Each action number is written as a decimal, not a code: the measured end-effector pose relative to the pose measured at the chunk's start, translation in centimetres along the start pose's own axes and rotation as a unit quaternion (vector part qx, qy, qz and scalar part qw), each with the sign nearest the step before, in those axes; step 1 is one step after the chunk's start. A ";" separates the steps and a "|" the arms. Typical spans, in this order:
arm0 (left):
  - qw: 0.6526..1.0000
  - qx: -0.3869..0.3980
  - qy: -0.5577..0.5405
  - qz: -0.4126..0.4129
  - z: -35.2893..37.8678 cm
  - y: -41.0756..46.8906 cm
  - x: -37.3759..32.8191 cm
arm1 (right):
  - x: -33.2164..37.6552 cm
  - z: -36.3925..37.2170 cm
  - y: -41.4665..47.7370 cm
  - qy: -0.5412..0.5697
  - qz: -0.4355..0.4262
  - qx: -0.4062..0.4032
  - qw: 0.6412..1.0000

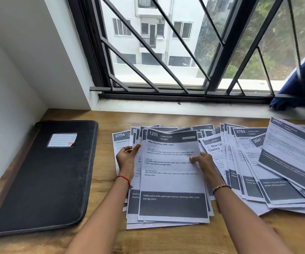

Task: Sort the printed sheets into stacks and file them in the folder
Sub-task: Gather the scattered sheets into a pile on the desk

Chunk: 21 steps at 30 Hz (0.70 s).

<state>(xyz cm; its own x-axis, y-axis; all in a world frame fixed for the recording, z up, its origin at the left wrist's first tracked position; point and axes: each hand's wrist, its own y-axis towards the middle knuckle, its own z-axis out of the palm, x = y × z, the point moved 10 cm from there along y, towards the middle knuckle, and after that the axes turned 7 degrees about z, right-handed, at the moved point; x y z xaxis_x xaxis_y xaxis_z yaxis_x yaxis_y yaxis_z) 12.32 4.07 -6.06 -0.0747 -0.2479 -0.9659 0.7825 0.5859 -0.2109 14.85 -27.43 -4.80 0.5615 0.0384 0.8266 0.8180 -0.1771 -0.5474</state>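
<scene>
A loose bundle of printed sheets lies in the middle of the wooden table, topped by a page numbered 1206. My left hand holds the bundle's left edge, fingers curled round it. My right hand pinches the right edge, thumb on top of the page. More printed sheets are fanned out in an untidy spread to the right. A sheet numbered 2754 peeks out at the left. The black zip folder, closed, lies flat at the left with a small label on its cover.
A white wall meets the table at the left. Behind the table runs a white sill under a barred window. A blue cloth hangs over the sill at the far right. Bare wood shows between the folder and the sheets.
</scene>
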 end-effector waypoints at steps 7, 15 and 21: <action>1.000 0.004 -0.018 0.001 -0.1 0.3 0.8 | -0.6 -0.2 0.4 -0.016 0.016 -0.005 1.000; 0.980 0.038 0.179 0.082 0.2 1.3 -0.8 | -1.0 -2.8 1.3 0.030 0.027 -0.071 0.997; 0.970 0.059 0.220 0.083 0.6 1.7 -0.8 | -1.4 -3.0 1.8 0.020 0.035 -0.072 0.997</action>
<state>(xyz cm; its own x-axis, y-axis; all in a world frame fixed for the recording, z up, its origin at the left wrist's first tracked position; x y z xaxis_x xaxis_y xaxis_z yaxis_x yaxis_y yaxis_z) 14.08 4.75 -5.60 -0.1781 0.2111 -0.9611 0.8693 0.4914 -0.0532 15.13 -30.73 -6.57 0.6091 -0.0181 0.7928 0.7483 -0.3180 -0.5822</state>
